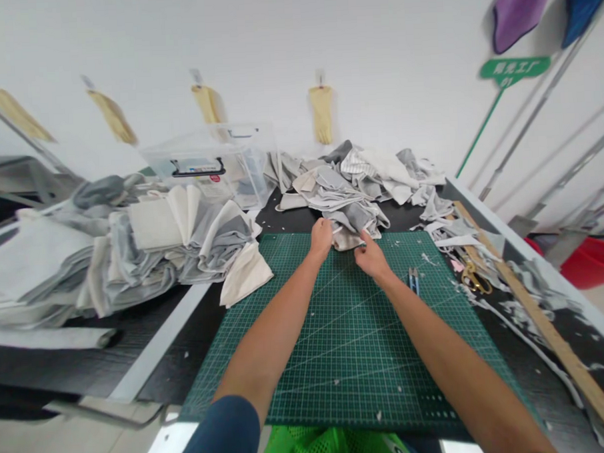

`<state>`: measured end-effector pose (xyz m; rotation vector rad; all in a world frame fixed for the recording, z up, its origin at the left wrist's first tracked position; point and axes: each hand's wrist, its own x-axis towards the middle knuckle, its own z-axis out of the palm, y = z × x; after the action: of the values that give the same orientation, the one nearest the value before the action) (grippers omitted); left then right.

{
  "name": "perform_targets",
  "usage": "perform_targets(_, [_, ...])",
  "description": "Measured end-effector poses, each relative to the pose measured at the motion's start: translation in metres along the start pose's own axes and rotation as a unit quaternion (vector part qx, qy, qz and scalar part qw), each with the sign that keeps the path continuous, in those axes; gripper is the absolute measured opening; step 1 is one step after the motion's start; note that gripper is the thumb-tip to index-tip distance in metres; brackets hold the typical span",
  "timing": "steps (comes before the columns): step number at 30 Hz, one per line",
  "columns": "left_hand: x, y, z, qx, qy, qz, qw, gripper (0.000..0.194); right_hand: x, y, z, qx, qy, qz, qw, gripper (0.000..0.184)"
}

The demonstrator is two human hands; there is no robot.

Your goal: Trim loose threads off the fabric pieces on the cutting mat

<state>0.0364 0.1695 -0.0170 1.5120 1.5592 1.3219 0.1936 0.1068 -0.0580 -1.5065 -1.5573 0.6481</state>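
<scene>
Both arms reach forward over the green cutting mat [336,332] to its far edge. My left hand [321,238] is closed on the left side of a grey fabric piece [354,217]. At the right side of the same piece, my right hand [371,257] pinches its near edge between thumb and fingers. The fabric is crumpled, with a beige part [346,240] under it. It lies against a heap of grey and white fabric pieces [330,185], and I cannot tell where one ends and the other begins. Blue-handled thread snips [413,281] lie on the mat near my right forearm.
Stacked grey and beige fabric [147,246] covers the table's left side, and a cream piece [247,274] overlaps the mat. Behind stands a clear plastic box [214,163]. On the right are gold scissors [475,279], a long wooden ruler [541,323] and scraps. Yellow gloves [322,115] hang on the wall.
</scene>
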Motion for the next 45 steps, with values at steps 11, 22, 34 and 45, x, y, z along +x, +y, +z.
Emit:
perform_targets(11, [-0.037, 0.010, -0.071, -0.297, -0.071, -0.055, 0.951, 0.025, -0.015, -0.027, 0.018, 0.083, -0.041, -0.002, 0.996, 0.075])
perform_targets(22, [-0.087, 0.001, -0.091, -0.090, -0.248, 0.173, 0.949, 0.030, -0.067, -0.040, -0.031, 0.479, -0.076, 0.178, 0.856, 0.036])
perform_targets(34, [-0.098, -0.002, -0.096, -0.118, -0.201, 0.079, 0.969, 0.030, -0.093, -0.049, -0.053, 0.439, -0.120, 0.157, 0.877, 0.051])
perform_targets(45, [-0.116, 0.012, -0.090, -0.287, -0.379, -0.112, 0.873, 0.037, -0.101, -0.057, -0.068, 0.465, -0.181, 0.163, 0.851, 0.048])
